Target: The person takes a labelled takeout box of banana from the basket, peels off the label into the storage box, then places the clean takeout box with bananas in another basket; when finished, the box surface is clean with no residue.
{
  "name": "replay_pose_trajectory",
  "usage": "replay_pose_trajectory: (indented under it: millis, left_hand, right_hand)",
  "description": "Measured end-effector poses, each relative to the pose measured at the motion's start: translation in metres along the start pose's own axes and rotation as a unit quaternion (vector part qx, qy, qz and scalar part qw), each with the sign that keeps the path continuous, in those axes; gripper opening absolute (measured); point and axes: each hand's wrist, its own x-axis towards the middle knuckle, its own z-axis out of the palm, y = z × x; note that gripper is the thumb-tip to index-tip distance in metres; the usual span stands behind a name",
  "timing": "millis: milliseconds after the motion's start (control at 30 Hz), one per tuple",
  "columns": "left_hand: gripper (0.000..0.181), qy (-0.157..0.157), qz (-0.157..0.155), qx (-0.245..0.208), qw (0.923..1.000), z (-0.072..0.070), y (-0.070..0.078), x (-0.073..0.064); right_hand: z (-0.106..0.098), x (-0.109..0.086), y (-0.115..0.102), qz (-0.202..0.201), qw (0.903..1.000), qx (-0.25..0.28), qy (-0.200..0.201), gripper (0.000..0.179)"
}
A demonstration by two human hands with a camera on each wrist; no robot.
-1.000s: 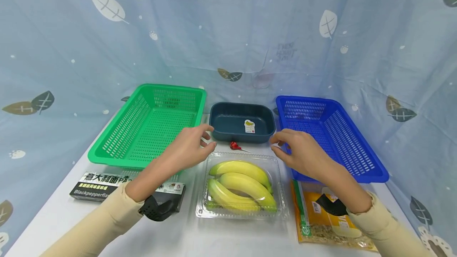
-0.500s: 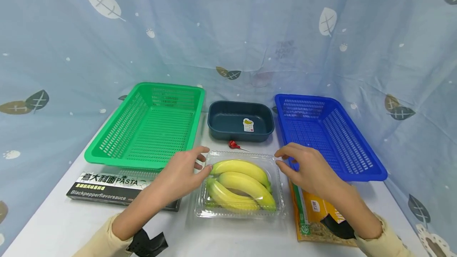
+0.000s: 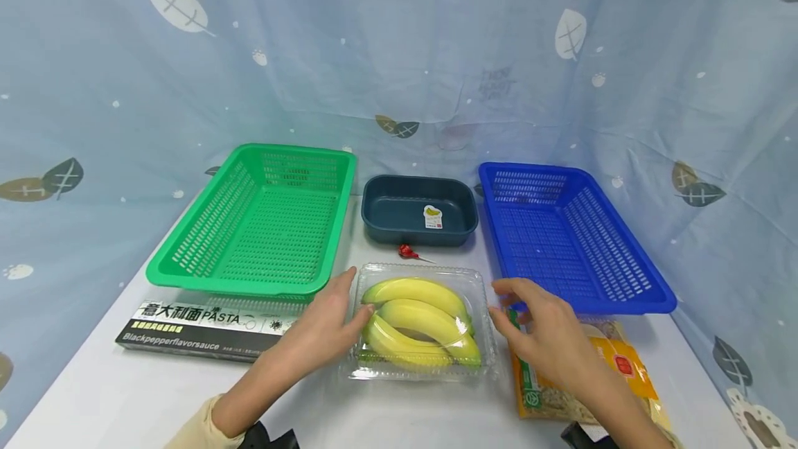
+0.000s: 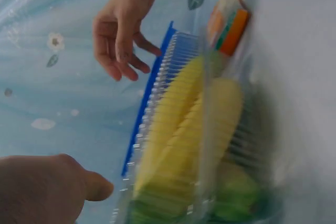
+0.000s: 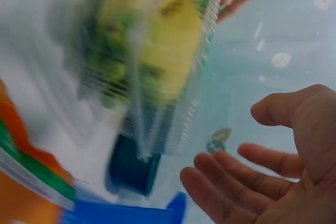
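Observation:
A clear plastic box (image 3: 374,272) with several yellow bananas (image 3: 418,317) inside rests flat on the table between my hands. At its left side is my left hand (image 3: 327,324), fingers extended, thumb over the box's edge; whether it touches cannot be told. Just off the right side I hold my right hand (image 3: 542,335) with fingers loosely bent and nothing in them. The right wrist view has this right hand (image 5: 278,166) spread apart from the blurred box (image 5: 139,77). In the left wrist view, the left thumb (image 4: 97,186) is near the box.
A green basket (image 3: 158,276) stands back left, a blue basket (image 3: 661,303) back right. Between them is a dark blue tub (image 3: 420,235), with a red lollipop (image 3: 408,252) before it. A pasta box (image 3: 199,331) lies left; an orange food bag (image 3: 630,366) lies under my right forearm.
Both hands have come down and toward me, from beside the dark tub to the sides of the banana box. The box has stayed in place.

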Motion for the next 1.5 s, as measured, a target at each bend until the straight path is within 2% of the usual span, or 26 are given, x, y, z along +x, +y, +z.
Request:
replay_pose_trajectory:
  millis: [100,200,300,400,500,633,833,1033,1367,1500]
  left_hand:
    - [0.078,-0.006,-0.006,-0.024,0.9997,0.008,-0.006,0.004]
    - [0.079,-0.009,-0.024,-0.057,0.9981,0.014,-0.014,0.010]
    - [0.079,-0.009,-0.056,-0.085,0.9948,0.018,-0.021,0.014]
    - [0.077,-0.007,-0.081,-0.107,0.9909,0.021,-0.026,0.018]
    - [0.075,-0.005,-0.098,-0.132,0.9864,0.023,-0.027,0.021]
    - [0.072,-0.004,-0.110,-0.160,0.9810,0.024,-0.026,0.023]
    - [0.071,-0.001,-0.114,-0.160,0.9805,0.027,-0.027,0.024]
    - [0.070,0.014,-0.104,-0.167,0.9803,0.029,-0.024,0.017]
    - [0.068,0.043,-0.089,-0.209,0.9729,0.021,-0.012,0.006]
    - [0.066,0.054,-0.080,-0.236,0.9669,0.019,-0.006,0.000]
  right_hand:
    - [0.006,-0.009,0.000,0.036,0.9993,-0.007,-0.012,0.042]
    - [0.014,-0.015,0.000,0.078,0.9958,-0.006,-0.047,0.058]
    - [0.023,-0.019,0.002,0.117,0.9883,0.037,-0.090,0.070]
    - [0.030,-0.021,0.003,0.158,0.9754,0.101,-0.115,0.076]
    - [0.034,-0.023,0.003,0.203,0.9571,0.168,-0.120,0.078]
    - [0.039,-0.025,0.001,0.241,0.9398,0.213,-0.116,0.080]
    - [0.043,-0.028,-0.002,0.244,0.9401,0.218,-0.097,0.080]
    - [0.039,-0.032,-0.006,0.238,0.9434,0.215,-0.084,0.076]
    - [0.013,-0.034,-0.018,0.220,0.9423,0.243,-0.068,0.071]
    - [0.004,-0.033,-0.022,0.206,0.9462,0.242,-0.060,0.071]
